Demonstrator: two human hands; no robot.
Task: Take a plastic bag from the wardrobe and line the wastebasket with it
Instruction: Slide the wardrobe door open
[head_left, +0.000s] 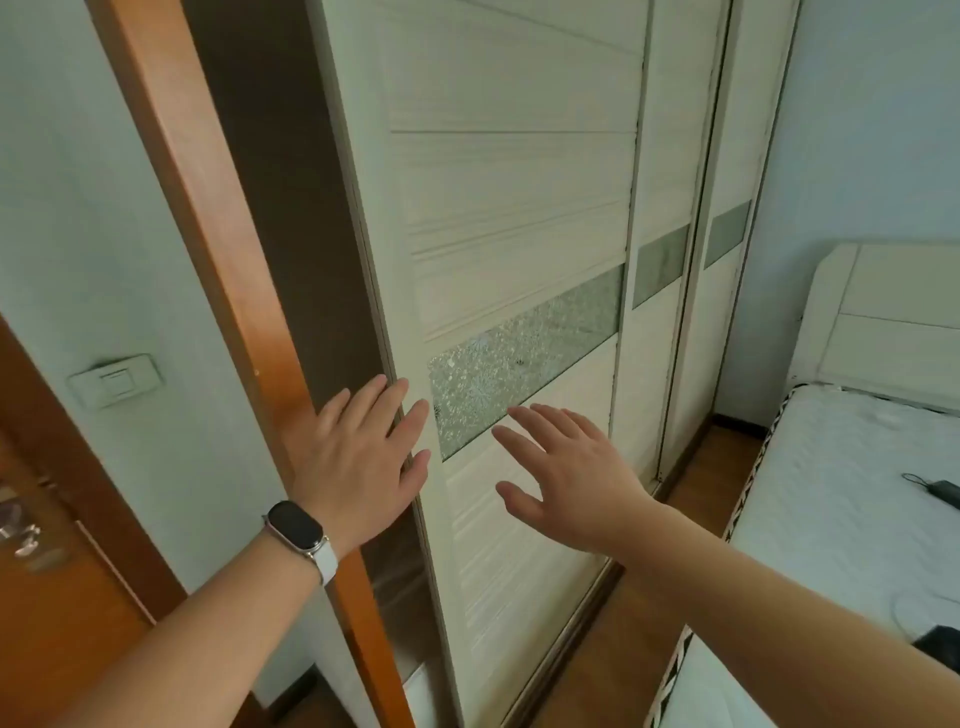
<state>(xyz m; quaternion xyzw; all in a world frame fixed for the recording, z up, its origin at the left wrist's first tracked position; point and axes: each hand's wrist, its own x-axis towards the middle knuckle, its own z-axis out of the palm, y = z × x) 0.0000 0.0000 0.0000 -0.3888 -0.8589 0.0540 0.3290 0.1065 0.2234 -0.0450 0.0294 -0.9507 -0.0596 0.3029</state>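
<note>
- Three sliding panels on the wardrobe (519, 208), shut; off-white ribbed wood-grain, each crossed by a slanted band of frosted patterned glass (524, 358). Fills 12 o'clock.
- Bed (841, 493) at 3 o'clock: white quilted mattress, pale panelled headboard.
- Orange-brown wood door frame (208, 234), smooth, running 11 to 6 o'clock.
- Left hand (358, 467) open, fingers spread flat, at the wardrobe's left edge by the frame; contact unclear.
- Right hand (566, 483) open, palm toward the panel just below the glass.
- Watch (296, 525): dark rounded-rectangle face, white strap, on the left wrist.
- Plastic bag, wastebasket: neither visible.
</note>
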